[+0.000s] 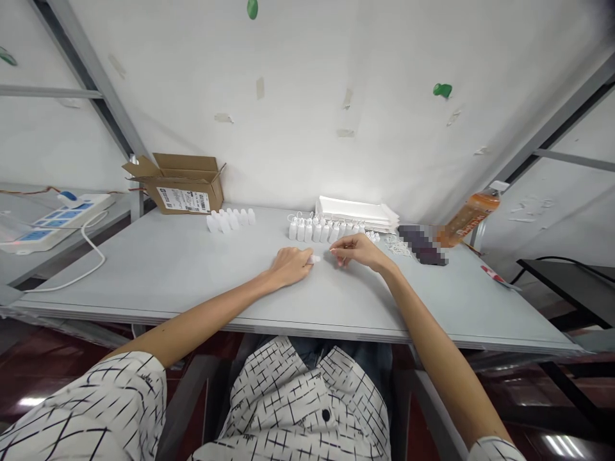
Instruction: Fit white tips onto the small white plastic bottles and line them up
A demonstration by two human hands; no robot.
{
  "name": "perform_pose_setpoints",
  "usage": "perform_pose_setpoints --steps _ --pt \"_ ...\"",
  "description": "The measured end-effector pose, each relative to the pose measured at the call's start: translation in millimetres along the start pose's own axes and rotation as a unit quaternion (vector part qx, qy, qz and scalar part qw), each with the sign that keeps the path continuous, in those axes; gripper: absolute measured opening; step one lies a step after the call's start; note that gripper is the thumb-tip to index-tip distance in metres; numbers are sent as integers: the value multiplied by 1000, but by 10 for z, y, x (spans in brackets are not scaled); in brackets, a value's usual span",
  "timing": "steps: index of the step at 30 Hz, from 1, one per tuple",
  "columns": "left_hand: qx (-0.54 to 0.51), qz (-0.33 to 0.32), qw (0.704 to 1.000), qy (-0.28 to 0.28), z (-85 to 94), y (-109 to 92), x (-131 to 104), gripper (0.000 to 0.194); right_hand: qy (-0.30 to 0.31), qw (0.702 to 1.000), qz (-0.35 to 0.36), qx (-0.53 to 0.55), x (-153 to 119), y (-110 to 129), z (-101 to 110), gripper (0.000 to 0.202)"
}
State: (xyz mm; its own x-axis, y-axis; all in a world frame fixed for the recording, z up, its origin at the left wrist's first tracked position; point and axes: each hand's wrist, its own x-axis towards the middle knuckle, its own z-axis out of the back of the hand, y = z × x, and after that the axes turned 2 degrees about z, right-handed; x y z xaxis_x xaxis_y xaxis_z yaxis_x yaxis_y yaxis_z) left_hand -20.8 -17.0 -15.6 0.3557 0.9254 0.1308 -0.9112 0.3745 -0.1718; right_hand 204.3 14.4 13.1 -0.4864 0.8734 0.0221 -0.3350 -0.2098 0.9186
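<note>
My left hand (291,266) is closed around a small white bottle (314,259), whose end sticks out toward the right. Just to the right, my right hand (355,250) has its thumb and fingertips pinched together above the table; a tiny white piece seems to be between them, too small to name. Behind my hands stands a row of small white bottles (308,232) with thin tips. At the right of that row lie small white caps (372,237) and a pile of small white pieces (398,246).
More white bottles (230,220) stand at the back left beside an open cardboard box (185,192). Stacked white trays (355,211) lie against the wall. A dark, blurred-out object (423,245) and an orange drink bottle (471,214) are on the right. A power strip (57,221) sits far left.
</note>
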Motion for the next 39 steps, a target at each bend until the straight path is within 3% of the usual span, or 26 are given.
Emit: perform_pose_setpoints --steps 4,12,22,30,35,39 --pt "6 11 1000 -4 -1 -2 7 22 -2 996 40 80 -38 103 -178 36" --pt "25 58 998 13 52 -29 9 27 -32 997 70 27 -15 152 -405 36" --pt "49 54 996 52 93 -51 40 30 -25 995 98 -6 49 45 -414 25" --pt "39 36 996 67 105 -48 249 29 -3 994 79 -74 117 19 -299 29" --pt "45 20 996 80 77 -123 326 29 -11 991 70 -111 74 -61 -273 46" --pt "59 6 994 89 77 -178 352 31 -59 988 51 -134 91 -152 -299 54"
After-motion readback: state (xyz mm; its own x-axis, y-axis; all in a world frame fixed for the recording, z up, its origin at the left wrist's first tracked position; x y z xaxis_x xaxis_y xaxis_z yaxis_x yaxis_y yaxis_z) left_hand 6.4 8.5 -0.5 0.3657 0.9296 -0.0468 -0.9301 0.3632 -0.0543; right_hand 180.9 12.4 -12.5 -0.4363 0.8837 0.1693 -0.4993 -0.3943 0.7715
